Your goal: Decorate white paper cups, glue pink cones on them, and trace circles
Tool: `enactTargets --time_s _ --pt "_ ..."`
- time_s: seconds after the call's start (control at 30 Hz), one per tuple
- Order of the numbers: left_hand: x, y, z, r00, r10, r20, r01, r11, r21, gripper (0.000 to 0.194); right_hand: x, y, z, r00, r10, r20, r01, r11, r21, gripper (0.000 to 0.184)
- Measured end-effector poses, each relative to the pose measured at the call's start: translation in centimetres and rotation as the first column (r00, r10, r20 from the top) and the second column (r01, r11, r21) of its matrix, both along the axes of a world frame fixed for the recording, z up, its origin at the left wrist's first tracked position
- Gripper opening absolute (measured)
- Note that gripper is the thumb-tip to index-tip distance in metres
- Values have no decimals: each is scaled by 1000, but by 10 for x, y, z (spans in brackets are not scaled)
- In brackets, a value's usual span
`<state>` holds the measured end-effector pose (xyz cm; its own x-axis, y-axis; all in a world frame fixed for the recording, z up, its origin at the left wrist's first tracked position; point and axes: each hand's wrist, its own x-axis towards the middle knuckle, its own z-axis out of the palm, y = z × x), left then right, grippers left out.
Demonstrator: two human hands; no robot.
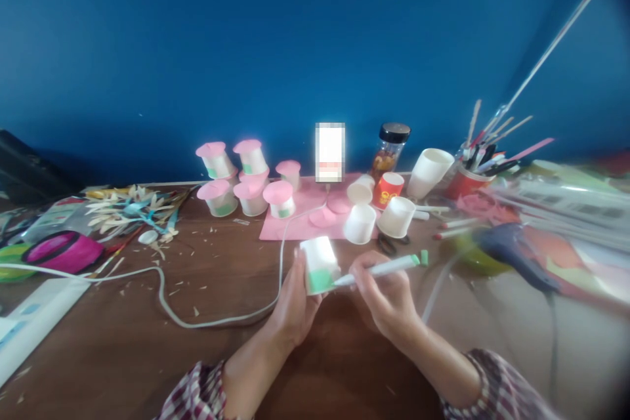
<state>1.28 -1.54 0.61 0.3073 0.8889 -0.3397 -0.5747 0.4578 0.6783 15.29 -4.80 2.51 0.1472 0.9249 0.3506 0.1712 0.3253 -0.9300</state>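
Observation:
My left hand [294, 302] is closed around a white paper cup [319, 256], which it holds up over the table. A green patch colours the cup's lower side. In my right hand [386, 298] is a white marker pen [386, 267] with a green end, its tip touching or very close to the right edge of the patch. A small green marker cap [424, 258] lies just beyond the pen's back end. Behind the cup, several white cups with pink paper tops, such as one front cup [281, 205], carry similar green patches.
Plain white cups [360, 224] and a red cup [390, 189] stand behind my right hand, near a dark-lidded jar [394, 144]. A white cable [216, 325] curves across the table at left. Pink paper [275, 230] lies at the back. A red holder [467, 184] is full of brushes and pens.

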Motion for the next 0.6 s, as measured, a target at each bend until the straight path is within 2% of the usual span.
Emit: enactTargets --time_s 0.13,0.37,0.5,0.6 --pt "1 -1 1 1000 13 -11 -13 1000 13 55 -1 -1 2 999 -47 0 47 999 18 17" --pt "0 -3 0 999 -37 18 35 992 120 50 -3 -3 3 997 -47 67 43 997 62 14" --pt "0 -2 -2 998 -55 7 53 991 121 51 -2 -4 -1 996 -5 94 -2 998 69 12" --pt "-1 -1 -4 999 -34 12 32 993 110 52 -1 -3 -4 995 -26 96 19 998 68 11"
